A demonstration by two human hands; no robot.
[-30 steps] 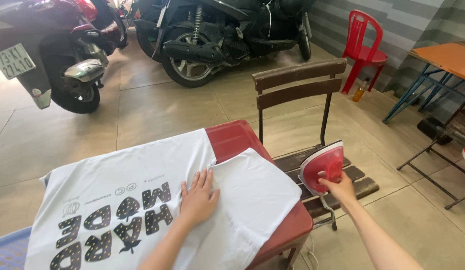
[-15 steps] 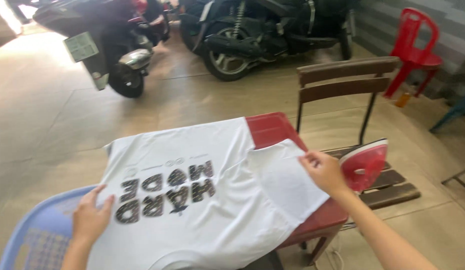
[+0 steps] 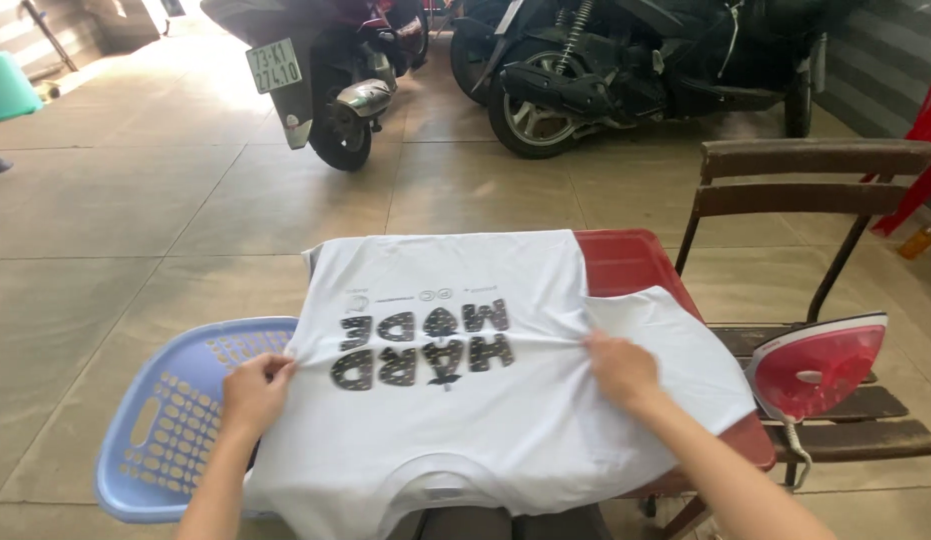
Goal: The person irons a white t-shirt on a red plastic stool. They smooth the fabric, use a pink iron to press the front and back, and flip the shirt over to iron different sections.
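Note:
A white T-shirt [image 3: 465, 410] with dark block lettering lies spread over a red board [image 3: 625, 262]. My left hand [image 3: 253, 390] pinches the shirt's left edge above the basket. My right hand [image 3: 621, 368] grips the fabric at the right side, near the folded sleeve, and the cloth is pulled taut between the two hands. A red and white iron [image 3: 817, 366] stands on its heel on the wooden chair [image 3: 815, 190] to the right, a short way from my right hand.
A pale blue plastic laundry basket [image 3: 165, 425] sits on the tiled floor at the left, partly under the shirt. Two parked motorbikes [image 3: 625, 70] stand at the back. A red plastic chair [image 3: 925, 130] shows at the far right edge.
My right hand left the iron and took hold of the shirt's right side. My left hand slid from the shirt's middle to its left edge. The view swung left.

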